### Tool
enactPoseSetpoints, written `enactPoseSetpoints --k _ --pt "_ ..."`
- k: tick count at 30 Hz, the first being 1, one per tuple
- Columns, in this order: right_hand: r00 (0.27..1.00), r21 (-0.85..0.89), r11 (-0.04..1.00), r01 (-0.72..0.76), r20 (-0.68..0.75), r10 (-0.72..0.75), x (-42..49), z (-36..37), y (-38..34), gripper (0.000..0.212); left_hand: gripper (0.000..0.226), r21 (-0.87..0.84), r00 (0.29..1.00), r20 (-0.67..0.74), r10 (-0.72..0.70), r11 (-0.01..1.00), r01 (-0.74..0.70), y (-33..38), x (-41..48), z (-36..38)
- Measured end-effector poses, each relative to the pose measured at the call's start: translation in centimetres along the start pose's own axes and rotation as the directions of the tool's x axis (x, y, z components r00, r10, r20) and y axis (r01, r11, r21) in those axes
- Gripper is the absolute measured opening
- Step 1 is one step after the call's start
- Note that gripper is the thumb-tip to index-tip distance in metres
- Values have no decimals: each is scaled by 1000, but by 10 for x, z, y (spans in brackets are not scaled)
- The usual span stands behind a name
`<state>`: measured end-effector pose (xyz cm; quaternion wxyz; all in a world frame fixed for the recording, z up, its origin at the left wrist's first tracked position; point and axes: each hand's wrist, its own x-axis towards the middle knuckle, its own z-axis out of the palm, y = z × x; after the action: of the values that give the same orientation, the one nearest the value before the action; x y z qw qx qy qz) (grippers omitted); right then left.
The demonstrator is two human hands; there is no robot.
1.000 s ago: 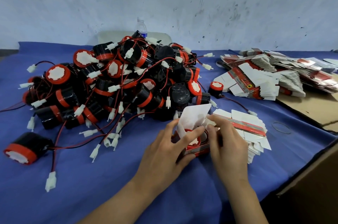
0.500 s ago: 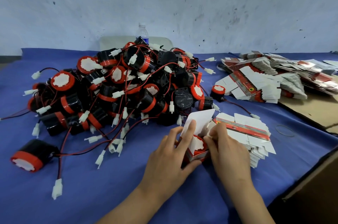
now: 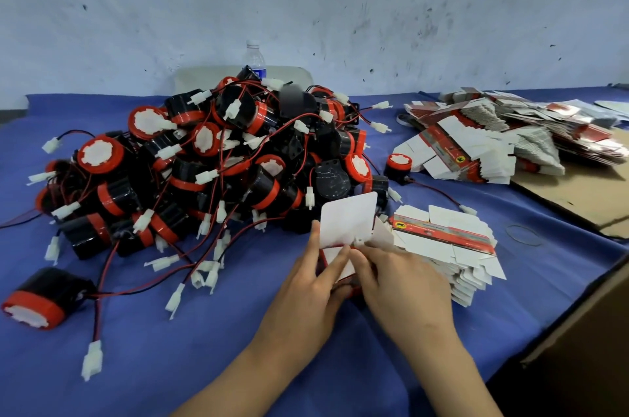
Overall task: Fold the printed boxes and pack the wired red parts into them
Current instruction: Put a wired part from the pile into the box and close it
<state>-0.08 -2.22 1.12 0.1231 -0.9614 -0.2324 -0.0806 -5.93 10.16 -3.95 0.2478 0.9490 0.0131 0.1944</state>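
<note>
Head view. Two hands met at lower centre on one part-folded box (image 3: 347, 224) of thin white card with a red printed edge. Its one square, round-cornered flap stood upright. The left hand (image 3: 304, 285) gripped the box from the left, thumb beneath and forefinger laid straight along the flap. The right hand (image 3: 405, 283) pinched the card at the flap's base. What lay inside the box was hidden.

One heap of wired parts (image 3: 218, 157) filled the centre left, too tangled to count: short glossy black cylinders with red rims and white faces, trailing thin red and black leads to white plastic plugs. Two further parts lay apart, one part at lower left (image 3: 37, 300) and one small part at centre right (image 3: 398, 166).

Flat die-cut blanks lay in two lots: a near stack (image 3: 446, 241) just beside the right hand, and a far sprawl (image 3: 493, 144) at upper right. One clear plastic bottle (image 3: 254, 59) stood behind the heap. One thin rubber band (image 3: 522, 234) lay on the blue cloth (image 3: 170, 365), near one brown cardboard sheet (image 3: 578, 191).
</note>
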Motion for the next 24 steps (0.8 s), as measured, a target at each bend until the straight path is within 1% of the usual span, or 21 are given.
enactPoseSetpoints --k 2,5,7,9,12,14,16,18,20,22,24 --pt "1000 -4 1000 1 -6 -1 -2 3 -2 44 49 -9 1000 -16 1 1000 -1 2 -1 -1" --pt "990 28 997 65 -128 -61 -3 9 2 40 48 -25 998 -63 17 1000 -19 5 -2 -3" --pt "979 42 992 118 -171 -109 -2 12 5 38 45 -34 994 -105 19 999 -22 6 -2 -3" --pt "962 5 985 173 -218 -167 -2 16 7 41 42 -22 988 -151 14 1000 -18 5 -1 -3" --pt "936 -1 980 198 -296 -189 1 19 7 46 45 -18 987 -159 3 1000 -6 2 -1 -2" --pt "916 -17 977 213 -346 -206 5 21 8 43 45 -21 985 -171 5 1000 -9 3 -2 -2" --pt "895 -26 973 231 -386 -223 7 23 7 33 42 -7 982 -188 13 1000 -15 7 -2 -4" --pt "893 -37 972 230 -390 -226 8 27 5 28 38 21 977 -212 35 999 -32 11 -3 -5" --pt "905 -56 977 205 -369 -211 7 30 2 31 34 60 974 -222 55 997 -43 11 -4 -6" --pt "915 -62 981 184 -355 -194 8 30 -1 32 35 71 975 -217 57 997 -42 9 -6 -6" --pt "915 -48 981 186 -354 -191 7 28 -2 32 41 89 977 -203 63 995 -46 8 -5 -5"
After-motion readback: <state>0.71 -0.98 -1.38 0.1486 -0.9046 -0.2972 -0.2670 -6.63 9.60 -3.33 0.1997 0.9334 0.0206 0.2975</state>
